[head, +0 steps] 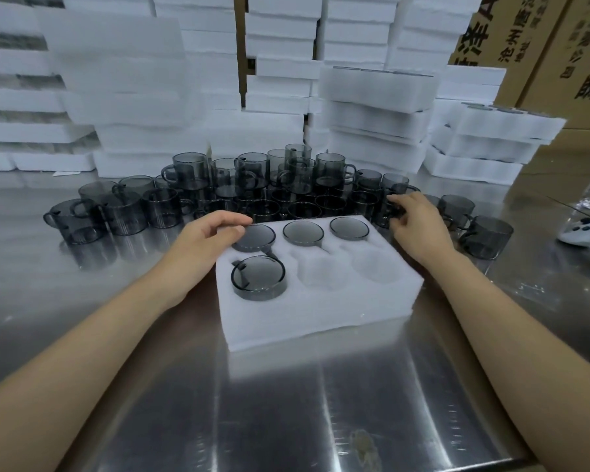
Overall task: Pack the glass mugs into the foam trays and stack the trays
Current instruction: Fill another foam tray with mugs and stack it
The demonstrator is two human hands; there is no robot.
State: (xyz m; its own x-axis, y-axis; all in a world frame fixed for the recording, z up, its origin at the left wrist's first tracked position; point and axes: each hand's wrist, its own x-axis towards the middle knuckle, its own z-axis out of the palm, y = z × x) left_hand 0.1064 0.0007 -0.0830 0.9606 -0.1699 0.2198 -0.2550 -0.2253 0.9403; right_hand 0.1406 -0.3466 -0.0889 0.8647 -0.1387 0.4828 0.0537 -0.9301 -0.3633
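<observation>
Tray (321, 311) on tabletop (321, 403): four mugs seated, two near pockets empty. Left hand (212, 235) pinches far-left mug (258, 238) rim; right hand (414, 218) fingers grasp loose mug (382, 212). Best lowered upright, handle into slot.

Cool, even overhead light fell on the steel table (286, 403), which threw back broad streaks of glare and hazy reflections. Stacked foam trays (123, 63) at upper left were smeared with blur and nearly blown out. The smoky glass mugs (191, 168) read dark, with thin rim highlights. Shadows were faint. Wide-angle distortion bent the cardboard boxes (559, 46) at the frame's edge.
</observation>
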